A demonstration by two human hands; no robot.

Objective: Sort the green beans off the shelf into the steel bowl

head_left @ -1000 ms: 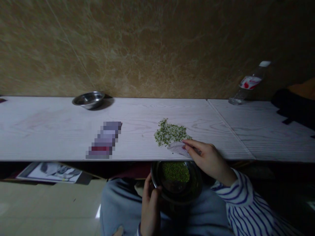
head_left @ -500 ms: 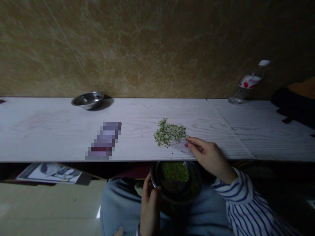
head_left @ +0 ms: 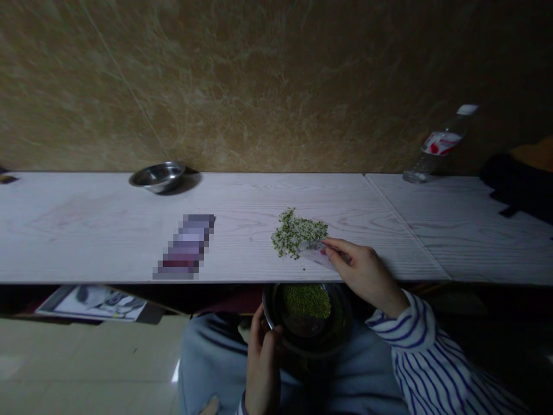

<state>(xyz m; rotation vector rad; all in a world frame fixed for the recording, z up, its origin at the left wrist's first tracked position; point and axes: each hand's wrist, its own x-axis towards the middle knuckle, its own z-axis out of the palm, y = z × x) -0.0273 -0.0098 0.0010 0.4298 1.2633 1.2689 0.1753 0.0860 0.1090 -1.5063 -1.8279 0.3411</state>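
Pinching a thin sheet [head_left: 314, 255], the right hand [head_left: 367, 272] has grains [head_left: 297, 231] at its fingertips' [head_left: 337, 244] ten o'clock, the left hand [head_left: 264, 362] gripping a bowl [head_left: 305, 332].

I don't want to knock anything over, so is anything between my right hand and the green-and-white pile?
Just the thin sheet your right hand holds, at the near right edge of the pile; nothing else visible.

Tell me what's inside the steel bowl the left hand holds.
Small green beans lie in the steel bowl, toward its far side; the near side is too dark to read. Covered: the bottom beneath the beans, and the far rim, under the tabletop.
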